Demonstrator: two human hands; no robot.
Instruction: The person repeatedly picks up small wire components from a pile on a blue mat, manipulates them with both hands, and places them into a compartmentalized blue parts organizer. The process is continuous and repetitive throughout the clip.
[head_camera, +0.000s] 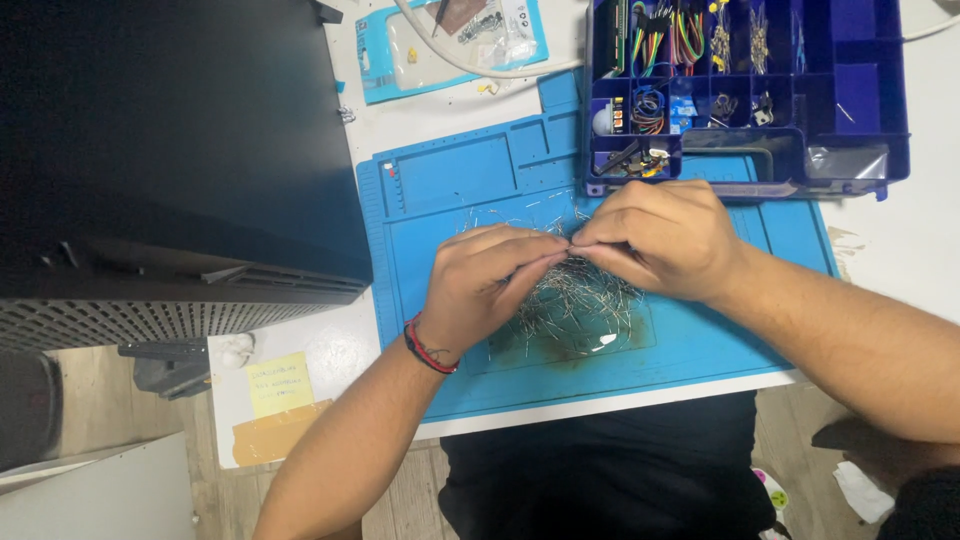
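Observation:
A loose heap of thin metal wire pieces lies on a blue work mat. My left hand and my right hand meet just above the heap, fingertips pinched together at the same spot. Each seems to pinch a thin wire piece between thumb and forefinger, though the piece itself is too small to make out. A red and black cord bracelet circles my left wrist.
A dark blue compartment box with coloured wires and small parts stands at the mat's far right edge. A large black case fills the left. A light blue plastic packet and a white cable lie behind the mat. A yellow note is stuck on the white table.

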